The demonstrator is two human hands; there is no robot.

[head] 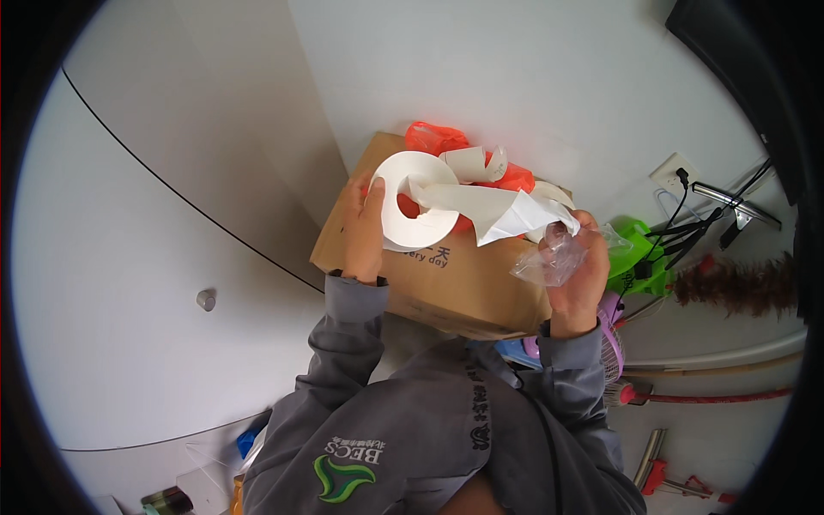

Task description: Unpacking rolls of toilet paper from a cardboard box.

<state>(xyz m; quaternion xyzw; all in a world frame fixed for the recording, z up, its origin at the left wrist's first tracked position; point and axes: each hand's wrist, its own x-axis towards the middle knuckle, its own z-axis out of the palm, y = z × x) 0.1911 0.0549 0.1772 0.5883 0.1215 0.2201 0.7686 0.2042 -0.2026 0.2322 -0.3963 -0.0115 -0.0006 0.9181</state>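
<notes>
My left hand grips the left side of a large white paper roll, its thumb on the flat face. From the roll's hollow middle a strip of white paper stretches out to the right. Its far end is pinched in my right hand, which also has a crumpled clear plastic wrapper against its fingers. Beneath the roll stands a brown cardboard box bearing print. On the box, behind the strip, lie red plastic bags and a pale cardboard tube. Another white roll is partly hidden by the paper strip.
A white door with a round knob is on the left. To the right are a green plastic bag, a wall socket with a plugged-in cord, a brown feather duster, a purple fan and several long handles.
</notes>
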